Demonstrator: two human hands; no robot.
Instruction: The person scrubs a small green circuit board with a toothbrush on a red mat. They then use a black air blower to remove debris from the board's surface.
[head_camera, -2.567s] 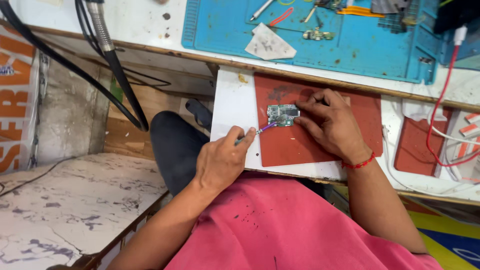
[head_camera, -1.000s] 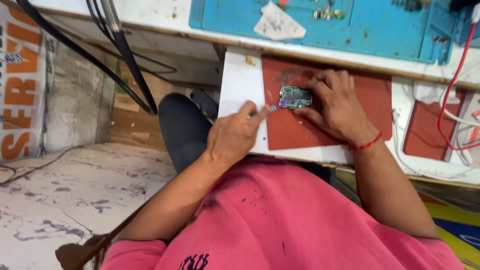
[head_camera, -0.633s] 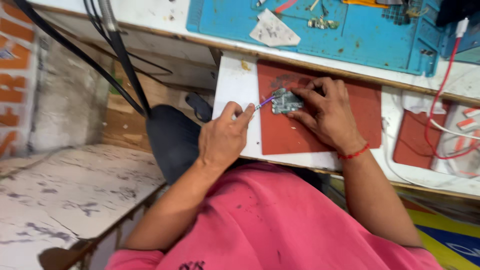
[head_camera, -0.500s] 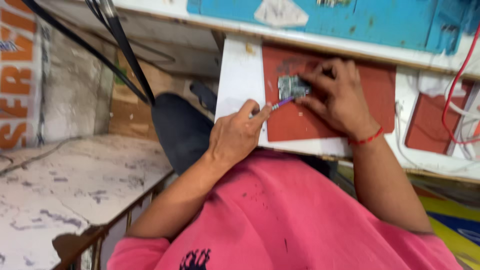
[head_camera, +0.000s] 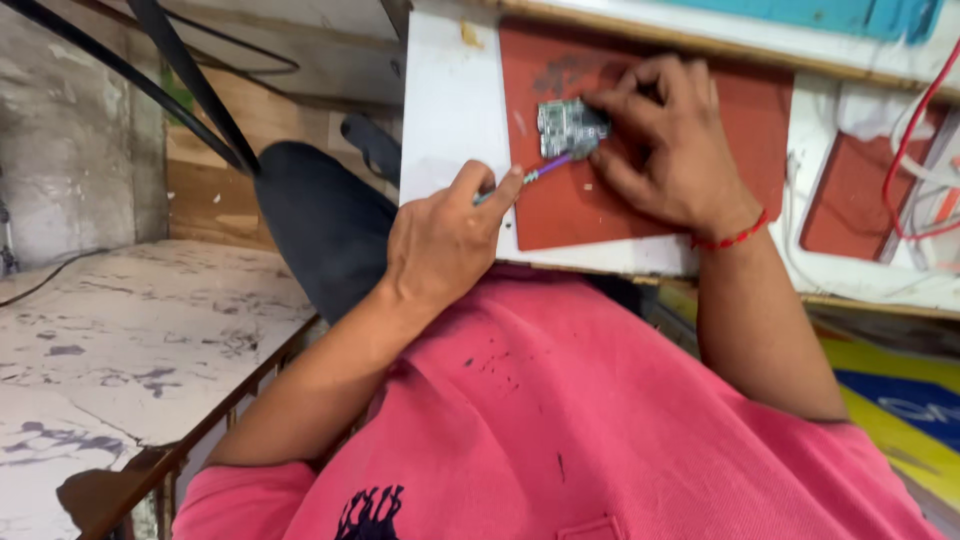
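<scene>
Pinching a thin purple-tipped tool (head_camera: 545, 172) between thumb and forefinger, the left hand (head_camera: 445, 235) keeps its grip pressed together, the tool's tip touching the lower edge of a small circuit board (head_camera: 565, 127). Right hand (head_camera: 665, 150) lies over the board's right side, fingertips pressing it down on a red mat (head_camera: 610, 205). That mat sits on a white table (head_camera: 445, 110). A red thread band (head_camera: 735, 238) circles the right wrist. Red wires (head_camera: 905, 160) hang at the far right.
</scene>
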